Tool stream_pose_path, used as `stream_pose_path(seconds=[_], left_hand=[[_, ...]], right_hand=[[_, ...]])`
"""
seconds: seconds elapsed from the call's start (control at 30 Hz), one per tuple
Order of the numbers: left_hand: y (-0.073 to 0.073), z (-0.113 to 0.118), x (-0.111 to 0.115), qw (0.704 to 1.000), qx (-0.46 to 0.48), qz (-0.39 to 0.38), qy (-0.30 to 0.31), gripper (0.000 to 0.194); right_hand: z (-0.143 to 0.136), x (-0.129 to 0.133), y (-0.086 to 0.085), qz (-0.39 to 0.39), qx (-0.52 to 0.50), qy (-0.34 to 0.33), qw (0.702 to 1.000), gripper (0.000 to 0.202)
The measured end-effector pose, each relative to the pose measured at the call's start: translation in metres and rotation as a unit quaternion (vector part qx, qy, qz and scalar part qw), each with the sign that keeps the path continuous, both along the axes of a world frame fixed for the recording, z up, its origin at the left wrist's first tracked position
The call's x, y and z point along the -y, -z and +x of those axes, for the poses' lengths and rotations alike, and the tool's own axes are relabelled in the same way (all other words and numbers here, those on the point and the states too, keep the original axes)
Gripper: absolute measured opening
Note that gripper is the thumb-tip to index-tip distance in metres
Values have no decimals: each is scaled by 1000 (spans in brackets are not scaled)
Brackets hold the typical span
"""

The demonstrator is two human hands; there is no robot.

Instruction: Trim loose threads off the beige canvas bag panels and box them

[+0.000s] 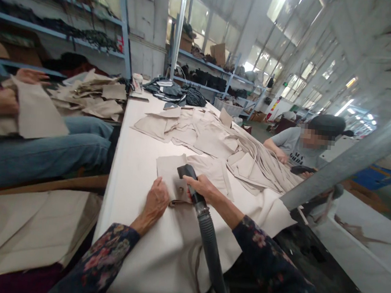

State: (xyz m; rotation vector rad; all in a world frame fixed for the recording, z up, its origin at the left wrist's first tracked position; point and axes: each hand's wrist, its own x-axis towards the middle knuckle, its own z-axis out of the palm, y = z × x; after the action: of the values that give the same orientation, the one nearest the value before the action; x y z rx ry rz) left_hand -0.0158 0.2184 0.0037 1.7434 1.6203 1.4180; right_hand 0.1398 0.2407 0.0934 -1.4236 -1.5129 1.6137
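My right hand is wrapped round the black nozzle of a vacuum cleaner. Its ribbed black hose runs down toward me over the table's near edge. Under the nozzle lies a flat beige fabric piece, with a small dark round mark near its folded lower edge. At that piece's left edge is my left hand, its fingers curled in and closed on the cloth, though the fingertips are partly hidden. Another beige piece lies just beyond on the white table.
Beige pieces are heaped across the table, with a long stack at right. Dark bundles sit at the far end. A slanting metal pole stands right. One co-worker sits beyond it; another person's hands hold fabric at left.
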Motion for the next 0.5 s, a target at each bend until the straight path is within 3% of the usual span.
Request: stream_pose_path(seconds=[0.07,0.23,0.33,0.4,0.5], left_hand=[[-20,1,16,998,49,-35,-14,34],[-58,18,60,953,233,-169,91,53],[-61,25,81,939,284,-180,68,52],[-57,27,95,926,327,-182,41,49],[-50,32,116,898,398,-187,-16,47]], right_hand=[[-6,3,0,1,-43,-2,999,40],[-13,33,22,143,-138,-47,979,39],[3,34,31,285,-5,-113,952,28],[24,20,32,388,128,-140,902,30],[51,-9,37,441,201,-126,866,38]])
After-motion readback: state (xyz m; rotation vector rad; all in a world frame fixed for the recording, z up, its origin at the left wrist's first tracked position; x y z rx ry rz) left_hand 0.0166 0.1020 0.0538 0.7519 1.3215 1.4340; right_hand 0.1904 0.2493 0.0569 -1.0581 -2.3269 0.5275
